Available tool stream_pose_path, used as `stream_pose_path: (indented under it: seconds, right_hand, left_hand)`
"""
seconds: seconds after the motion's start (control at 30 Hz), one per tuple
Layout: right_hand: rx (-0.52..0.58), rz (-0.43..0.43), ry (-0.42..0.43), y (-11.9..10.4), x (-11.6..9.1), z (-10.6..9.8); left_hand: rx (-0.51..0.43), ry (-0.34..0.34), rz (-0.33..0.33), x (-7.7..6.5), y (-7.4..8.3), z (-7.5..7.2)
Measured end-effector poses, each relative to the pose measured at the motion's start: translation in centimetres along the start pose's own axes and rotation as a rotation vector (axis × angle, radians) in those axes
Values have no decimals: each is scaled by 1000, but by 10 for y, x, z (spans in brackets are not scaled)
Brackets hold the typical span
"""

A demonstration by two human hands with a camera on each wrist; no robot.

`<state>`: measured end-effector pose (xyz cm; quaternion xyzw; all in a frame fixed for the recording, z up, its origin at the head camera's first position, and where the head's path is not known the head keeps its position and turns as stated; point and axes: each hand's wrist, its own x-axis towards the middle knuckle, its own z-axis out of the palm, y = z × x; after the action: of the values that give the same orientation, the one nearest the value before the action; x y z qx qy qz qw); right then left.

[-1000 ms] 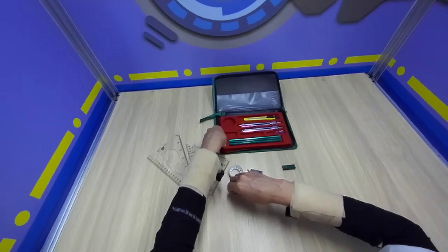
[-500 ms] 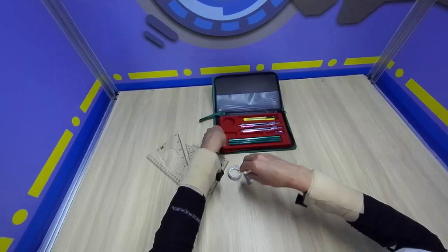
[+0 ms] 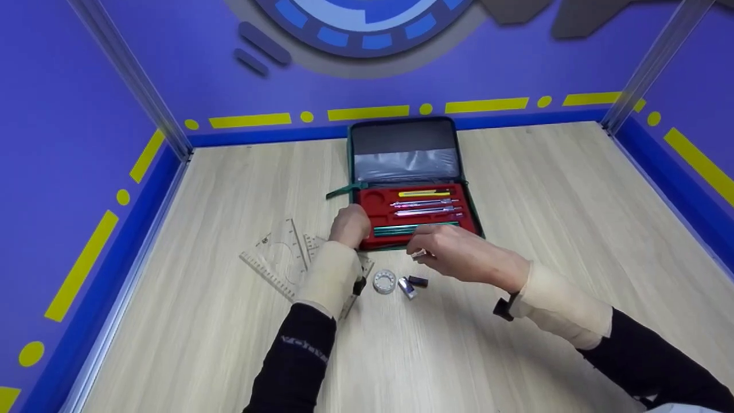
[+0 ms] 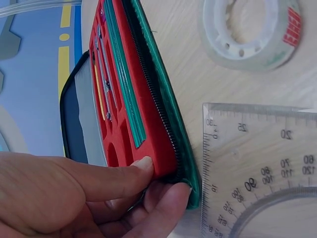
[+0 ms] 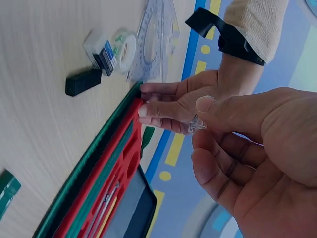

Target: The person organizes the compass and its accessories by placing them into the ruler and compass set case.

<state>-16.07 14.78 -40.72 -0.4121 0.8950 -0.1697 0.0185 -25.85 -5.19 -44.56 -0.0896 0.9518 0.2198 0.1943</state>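
My left hand [image 3: 350,226] holds the near-left corner of an open zip case [image 3: 349,155]. In the left wrist view its thumb presses the red tray [image 4: 161,144] while the fingers lie at the green edge. My right hand [image 3: 459,252] is raised near the case's front edge, pinching a small clear, shiny piece [image 5: 197,124] between thumb and forefinger; I cannot tell its kind. Green pencils [image 3: 395,230], two silvery drawing tools [image 3: 424,212] and a yellow cutter [image 3: 424,194] lie in the tray's slots. Several other recesses hold nothing.
In front of the case lie a tape roll [image 3: 384,281], an eraser [image 3: 408,288] and a small dark block [image 3: 418,281]. Clear set squares and a protractor [image 4: 247,148] overlap under my left forearm. A green piece [image 5: 7,191] lies farther right. Blue walls [image 3: 516,63] enclose the table.
My right hand has moved from beside the tape roll up and right toward the case, now with the small clear piece. The eraser and dark block are uncovered. My left hand stays put.
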Motion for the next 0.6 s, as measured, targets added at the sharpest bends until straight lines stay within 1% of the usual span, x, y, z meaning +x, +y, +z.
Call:
stream_pose_path:
  seconds: [0.13,0.27,0.4,0.6]
  right_hand:
    - [-1,-20,26,4,0,-2]
    - [9,-22,39,6,2,-3]
    - [6,-32,57,9,4,-6]
    - [34,-32,76,17,9,-8]
  left_hand:
    - [-5,-2,6,0,-1,0]
    - [-5,0,15,0,-2,0]
    - [-2,-13,21,1,-3,0]
    - [14,-30,11,1,-2,-1]
